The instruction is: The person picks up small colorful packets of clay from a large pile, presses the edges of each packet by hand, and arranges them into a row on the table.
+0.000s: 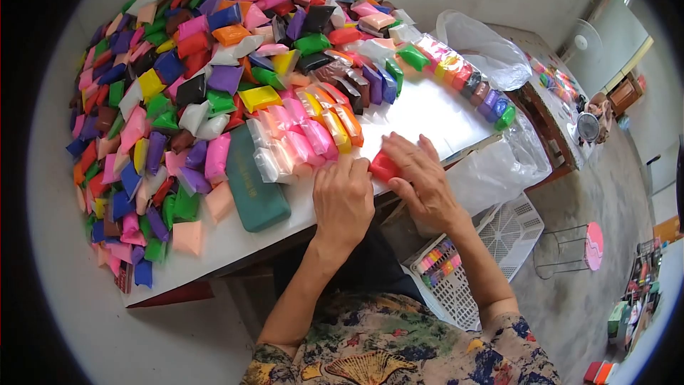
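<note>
Right hand (422, 180) is gripping a red packet (383, 166) at the near edge of the white bench (434, 110), fingers closing over it. Left hand (343, 198) is lying knuckles-up just beside that packet, fingertips bending down at the end of a lined-up row of packets (306, 135); whether it is gripping anything cannot be told. A green case (256, 189) is lying left of the row. A large pile of coloured packets (178, 85) is covering the far bench.
</note>
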`<state>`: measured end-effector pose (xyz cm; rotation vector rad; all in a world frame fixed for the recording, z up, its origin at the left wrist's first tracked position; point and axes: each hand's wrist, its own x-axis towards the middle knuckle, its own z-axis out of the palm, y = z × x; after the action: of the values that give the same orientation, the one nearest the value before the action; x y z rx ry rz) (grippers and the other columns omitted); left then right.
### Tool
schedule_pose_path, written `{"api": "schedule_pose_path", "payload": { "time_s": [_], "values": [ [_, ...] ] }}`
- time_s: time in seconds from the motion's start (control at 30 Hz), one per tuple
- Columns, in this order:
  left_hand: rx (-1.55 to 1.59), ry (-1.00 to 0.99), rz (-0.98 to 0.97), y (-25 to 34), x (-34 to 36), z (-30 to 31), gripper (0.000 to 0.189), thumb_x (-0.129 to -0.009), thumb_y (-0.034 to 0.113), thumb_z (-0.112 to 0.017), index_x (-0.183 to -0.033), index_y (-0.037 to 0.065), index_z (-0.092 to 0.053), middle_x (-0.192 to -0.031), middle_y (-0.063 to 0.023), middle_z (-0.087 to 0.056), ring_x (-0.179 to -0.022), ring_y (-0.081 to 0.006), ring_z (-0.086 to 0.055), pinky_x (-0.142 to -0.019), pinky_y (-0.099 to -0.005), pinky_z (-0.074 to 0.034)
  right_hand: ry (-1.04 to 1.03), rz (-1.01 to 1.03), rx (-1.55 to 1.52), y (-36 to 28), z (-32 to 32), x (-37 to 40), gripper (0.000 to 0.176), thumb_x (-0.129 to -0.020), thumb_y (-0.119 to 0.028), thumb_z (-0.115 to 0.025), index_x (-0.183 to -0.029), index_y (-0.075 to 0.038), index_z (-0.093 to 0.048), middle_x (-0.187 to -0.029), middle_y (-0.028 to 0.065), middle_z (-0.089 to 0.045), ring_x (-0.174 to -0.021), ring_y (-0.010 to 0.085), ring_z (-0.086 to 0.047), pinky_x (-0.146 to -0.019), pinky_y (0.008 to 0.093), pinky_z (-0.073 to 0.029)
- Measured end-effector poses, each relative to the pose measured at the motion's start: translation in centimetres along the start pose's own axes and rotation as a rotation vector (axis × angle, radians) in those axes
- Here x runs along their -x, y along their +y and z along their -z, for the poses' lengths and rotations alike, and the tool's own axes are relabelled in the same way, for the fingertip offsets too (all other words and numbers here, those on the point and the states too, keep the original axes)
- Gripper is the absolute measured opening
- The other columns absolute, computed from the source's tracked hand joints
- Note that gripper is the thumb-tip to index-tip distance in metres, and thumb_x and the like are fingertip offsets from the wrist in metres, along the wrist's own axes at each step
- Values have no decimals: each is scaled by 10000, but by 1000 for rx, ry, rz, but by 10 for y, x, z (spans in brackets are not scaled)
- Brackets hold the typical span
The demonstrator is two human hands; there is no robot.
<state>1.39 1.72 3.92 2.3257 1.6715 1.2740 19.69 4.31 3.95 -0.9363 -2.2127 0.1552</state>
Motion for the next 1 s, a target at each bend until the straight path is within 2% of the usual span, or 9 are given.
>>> {"api": "schedule_pose_path", "payload": {
  "time_s": [0.13, 0.17, 0.3, 0.5, 0.67, 0.8, 0.9, 1.0],
  "values": [
    [36, 43, -23, 1, 3, -1, 94, -852, 53, -660, -933, 29, -620, -866, -128, -575, -824, -341, -578, -763, -448, -422, 212, -18, 49, -5, 8, 9, 447, -805, -162, -769, -1201, -40, -601, -1282, 167, -611, -1229, 347, -555, -1128, 568, -323],
    [43, 54, -30, 1, 4, -2, 86, -849, 55, -663, -920, 33, -619, -863, -123, -572, -818, -336, -576, -754, -444, -419, 255, -6, 122, -10, 6, 10, 380, -733, -139, -813, -1047, -58, -614, -1110, 123, -627, -1073, 320, -589, -1080, 561, -375],
    [64, 63, -60, 0, 6, -2, 90, -843, 56, -670, -914, 43, -616, -850, -108, -563, -801, -321, -569, -732, -432, -408, 254, -7, 204, -6, -12, 18, 249, -750, -120, -780, -916, -70, -601, -997, 88, -590, -987, 288, -580, -1061, 557, -379],
    [82, 38, -78, -1, 4, 1, 97, -830, 51, -674, -903, 46, -611, -846, -107, -558, -790, -317, -563, -719, -429, -405, 306, -45, 192, -12, -19, 15, 220, -750, -38, -758, -917, -67, -618, -961, 79, -596, -950, 285, -578, -1042, 550, -396],
    [30, 22, -143, -4, 5, -5, 126, -797, 65, -676, -842, 47, -560, -843, -111, -526, -841, -299, -582, -739, -426, -404, 356, -27, 261, -15, -22, 12, 161, -736, -53, -701, -854, -51, -591, -929, 84, -568, -911, 287, -562, -1001, 525, -392],
    [-14, 51, -157, -1, 6, -7, 142, -766, 54, -669, -808, 58, -534, -813, -102, -504, -809, -285, -568, -725, -420, -396, 363, -34, 338, -18, -26, 12, 136, -731, -67, -664, -836, -46, -580, -920, 86, -561, -898, 284, -557, -973, 510, -392],
    [-23, 92, -170, 1, 5, -10, 140, -764, 54, -665, -796, 64, -530, -802, -94, -500, -797, -277, -562, -717, -417, -391, 349, -56, 369, -20, -26, 15, 146, -725, -74, -659, -842, -49, -575, -916, 86, -564, -900, 285, -557, -959, 510, -387],
    [-16, 88, -166, 0, 6, -10, 137, -764, 59, -663, -790, 68, -530, -800, -88, -500, -796, -273, -560, -713, -416, -389, 328, -147, 319, -25, -16, 16, 142, -760, -82, -657, -870, -48, -575, -925, 96, -579, -900, 288, -565, -924, 470, -409]
  ]
}}
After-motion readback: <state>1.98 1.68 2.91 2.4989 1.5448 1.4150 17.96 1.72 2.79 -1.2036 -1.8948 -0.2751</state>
